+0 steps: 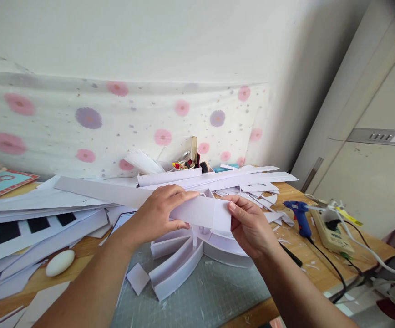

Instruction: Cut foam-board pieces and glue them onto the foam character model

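Note:
A long white foam-board strip (197, 213) is held level in front of me, its far part reaching out to the left. My left hand (165, 210) grips it near the middle, fingers over the top edge and thumb below. My right hand (248, 223) pinches its right end, where a crease line shows. Beneath the strip, a white shape built of curved foam-board walls (180, 269) rests on the grey-green cutting mat (218, 291). The strip and my hands cover part of that shape. A small white square piece (138, 279) lies beside it on the mat.
To the right are a blue glue gun (299, 216) and a power strip (332, 230) with cables. White sheets (40, 200) pile up at left, near a white egg-shaped object (60, 263) and a phone (121, 221). Scraps and a tool box (170, 176) stand behind.

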`<state>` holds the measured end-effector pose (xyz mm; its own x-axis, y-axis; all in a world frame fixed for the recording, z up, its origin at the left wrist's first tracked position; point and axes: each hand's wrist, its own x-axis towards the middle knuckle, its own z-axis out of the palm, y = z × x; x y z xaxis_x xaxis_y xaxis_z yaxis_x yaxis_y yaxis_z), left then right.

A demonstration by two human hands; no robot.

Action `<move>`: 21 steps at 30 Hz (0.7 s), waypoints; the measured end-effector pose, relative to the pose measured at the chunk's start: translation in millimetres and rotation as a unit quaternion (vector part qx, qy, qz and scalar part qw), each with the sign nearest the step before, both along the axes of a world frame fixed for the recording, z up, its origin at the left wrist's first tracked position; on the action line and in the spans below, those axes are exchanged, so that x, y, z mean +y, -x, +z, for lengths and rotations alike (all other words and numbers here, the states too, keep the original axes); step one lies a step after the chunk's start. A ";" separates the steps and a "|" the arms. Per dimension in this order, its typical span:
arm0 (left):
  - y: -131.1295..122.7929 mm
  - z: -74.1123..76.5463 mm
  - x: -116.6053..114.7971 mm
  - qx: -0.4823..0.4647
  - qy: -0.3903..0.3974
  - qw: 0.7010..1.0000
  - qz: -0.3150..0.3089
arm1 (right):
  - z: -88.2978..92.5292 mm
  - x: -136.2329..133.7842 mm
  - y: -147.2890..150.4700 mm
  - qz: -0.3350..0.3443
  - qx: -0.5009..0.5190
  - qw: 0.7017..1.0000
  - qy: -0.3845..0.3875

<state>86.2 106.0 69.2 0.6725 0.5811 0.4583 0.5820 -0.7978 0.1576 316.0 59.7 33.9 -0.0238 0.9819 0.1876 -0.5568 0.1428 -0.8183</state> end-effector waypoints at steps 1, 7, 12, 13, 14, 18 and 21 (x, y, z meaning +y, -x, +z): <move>0.0 0.7 -0.5 -0.002 0.002 1.000 0.000 | -0.5 0.2 2.0 0.001 0.006 1.000 0.001; -2.0 4.8 -4.0 -0.014 0.057 0.998 -0.024 | -2.5 3.7 16.0 0.013 0.026 1.000 -0.005; 1.6 5.8 -1.6 -0.011 0.033 0.999 0.008 | -4.8 8.1 9.3 0.016 -0.021 0.999 -0.022; 2.1 4.7 -0.4 -0.009 0.035 0.999 0.007 | -5.5 8.5 7.7 0.014 -0.030 0.999 -0.024; 2.3 3.2 0.7 -0.006 0.038 0.999 0.005 | -6.4 8.6 6.7 0.009 -0.035 0.999 -0.027; -0.1 -3.8 4.3 -0.001 0.027 1.000 0.006 | -10.8 9.0 10.3 -0.032 -0.031 0.998 -0.038; -0.6 -6.0 7.3 0.001 0.014 1.000 0.012 | -14.0 10.0 16.5 -0.069 -0.019 0.996 -0.050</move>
